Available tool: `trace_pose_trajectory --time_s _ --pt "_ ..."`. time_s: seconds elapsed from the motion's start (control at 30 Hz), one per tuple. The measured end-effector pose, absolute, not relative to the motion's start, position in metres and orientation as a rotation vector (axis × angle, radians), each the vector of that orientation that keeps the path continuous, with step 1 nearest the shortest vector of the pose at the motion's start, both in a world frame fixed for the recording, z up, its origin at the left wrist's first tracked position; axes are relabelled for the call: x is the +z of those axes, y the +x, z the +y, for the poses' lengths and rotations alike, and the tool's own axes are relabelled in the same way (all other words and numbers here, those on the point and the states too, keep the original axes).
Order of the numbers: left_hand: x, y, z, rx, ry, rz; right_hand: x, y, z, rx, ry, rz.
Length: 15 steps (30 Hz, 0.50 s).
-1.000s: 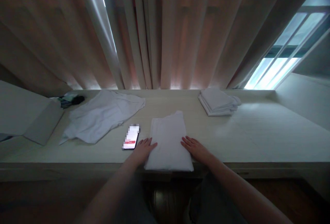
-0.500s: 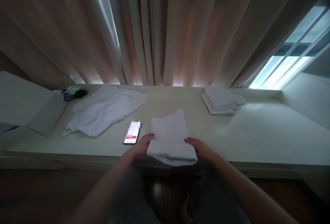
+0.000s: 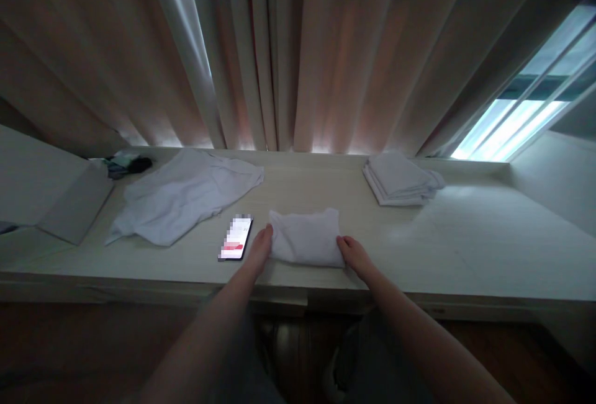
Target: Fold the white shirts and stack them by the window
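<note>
A white cloth [image 3: 306,239], folded into a small rectangle, lies near the front edge of the pale tabletop [image 3: 307,188]. My left hand [image 3: 261,246] grips its left side, with the thumb on top. At the opposite side my right hand [image 3: 354,253] pinches the cloth's right edge; the fingers beneath are hidden. Just left of my left hand is a phone [image 3: 236,237] with a lit, partly blurred screen.
A spread white garment [image 3: 186,196] covers the table's left part. Folded white cloths [image 3: 400,179] are stacked at the back right. A white open box [image 3: 51,187] and small dark items [image 3: 128,165] sit far left. Curtains [image 3: 344,56] hang behind.
The cloth's near part has been folded forward over the far part, making it shorter. Both hands have moved slightly forward, and the cloth now lies wholly on the tabletop.
</note>
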<state>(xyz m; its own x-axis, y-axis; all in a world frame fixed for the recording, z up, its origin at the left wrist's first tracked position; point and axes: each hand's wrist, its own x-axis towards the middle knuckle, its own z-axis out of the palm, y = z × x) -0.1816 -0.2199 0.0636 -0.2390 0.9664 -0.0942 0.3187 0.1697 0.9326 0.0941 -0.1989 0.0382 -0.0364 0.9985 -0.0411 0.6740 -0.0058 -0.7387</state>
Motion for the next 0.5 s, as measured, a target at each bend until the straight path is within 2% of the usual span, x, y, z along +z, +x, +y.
trace_pose_trajectory --time_s 0.3,0.5 --pt "0.055 -0.189 -0.21 0.986 1.368 1.795 0.036 0.097 -0.195 0.776 -1.719 -1.74" --pt "0.049 -0.181 -0.2 0.952 1.448 1.801 0.031 0.104 -0.199 0.595 -1.719 -1.726"
